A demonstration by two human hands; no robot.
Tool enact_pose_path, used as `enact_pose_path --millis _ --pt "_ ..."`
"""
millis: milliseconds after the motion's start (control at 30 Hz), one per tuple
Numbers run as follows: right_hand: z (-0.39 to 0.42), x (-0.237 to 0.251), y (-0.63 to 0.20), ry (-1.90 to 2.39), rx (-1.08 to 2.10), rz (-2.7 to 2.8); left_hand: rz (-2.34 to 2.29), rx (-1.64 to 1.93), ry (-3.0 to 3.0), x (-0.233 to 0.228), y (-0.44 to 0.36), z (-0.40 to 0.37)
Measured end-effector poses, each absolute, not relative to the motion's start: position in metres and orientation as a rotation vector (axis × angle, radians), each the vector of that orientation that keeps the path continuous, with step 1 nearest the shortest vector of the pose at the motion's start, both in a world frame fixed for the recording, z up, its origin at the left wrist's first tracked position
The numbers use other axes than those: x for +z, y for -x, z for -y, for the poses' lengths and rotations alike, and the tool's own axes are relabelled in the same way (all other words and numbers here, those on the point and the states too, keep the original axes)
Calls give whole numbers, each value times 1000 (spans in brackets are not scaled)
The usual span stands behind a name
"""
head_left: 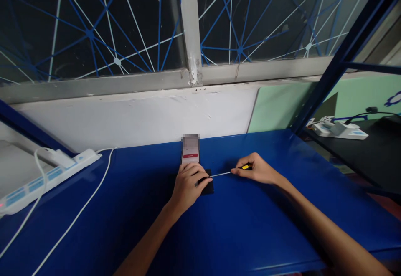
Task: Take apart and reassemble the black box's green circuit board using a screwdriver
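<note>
In the head view, my right hand point(254, 168) is closed around the black and yellow handle of a screwdriver point(221, 174). Its thin metal shaft points left, and the tip reaches the edge of a small flat black object point(208, 188). My left hand point(189, 181) grips that black object from above, thumb and fingers bent over it, so much of it is hidden and I cannot make out its kind. Just behind my left hand a phone point(190, 155) leans upright, its light screen showing a red bar; its upper part is blurred out.
Both hands work over a blue tabletop point(250, 226). A white power strip point(50, 182) with a plugged-in charger lies at the left, and a white cable point(90, 203) runs across the table there. Blue frame posts point(332, 63) rise at the sides. Another power strip point(341, 130) sits on a dark desk at right.
</note>
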State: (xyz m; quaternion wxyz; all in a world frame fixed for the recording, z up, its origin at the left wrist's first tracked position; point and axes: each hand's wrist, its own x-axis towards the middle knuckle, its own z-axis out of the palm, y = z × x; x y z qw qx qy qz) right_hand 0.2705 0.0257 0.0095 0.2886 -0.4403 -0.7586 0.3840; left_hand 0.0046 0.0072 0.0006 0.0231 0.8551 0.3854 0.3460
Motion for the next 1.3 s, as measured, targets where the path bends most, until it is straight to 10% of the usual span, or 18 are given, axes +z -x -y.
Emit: enact_pose_path --millis 1300 --pt "-26 16 -272 1097 855 2076 -1232 782 -2736 3 -1 -7"
